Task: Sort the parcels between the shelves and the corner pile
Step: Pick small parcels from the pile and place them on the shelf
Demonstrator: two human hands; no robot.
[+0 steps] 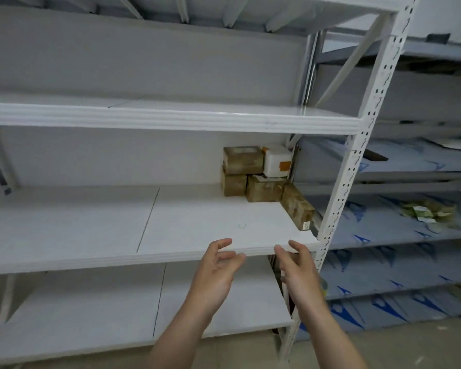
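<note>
**Grip.** Neither hand holds anything. The left hand and right hand hover with palms turned toward each other, fingers spread and loosely curled, a clear gap between them. Both sit just in front of the front edge of the middle shelf, near its right end.

**Task objects.** The parcels are stacked in the rear right corner of that shelf, well apart from the hands. A brown taped carton and a white foam box with orange tape form the top row. They rest on two lower cartons. A long carton lies along the right edge, nearest the hands, with a small label on its near end.

**Step in hand (a judgement).** The hands appear set for a two-handed reach toward the stack. Done well, the reach takes the long carton or a top-row parcel first, since pulling a lower carton would likely topple the row above. The palms should press opposite faces squarely, because the tape wrapping looks slick. The right forearm should also stay clear of the perforated upright.

**Surroundings.** A neighbouring rack lined with blue-printed sheets stands to the right.
</note>
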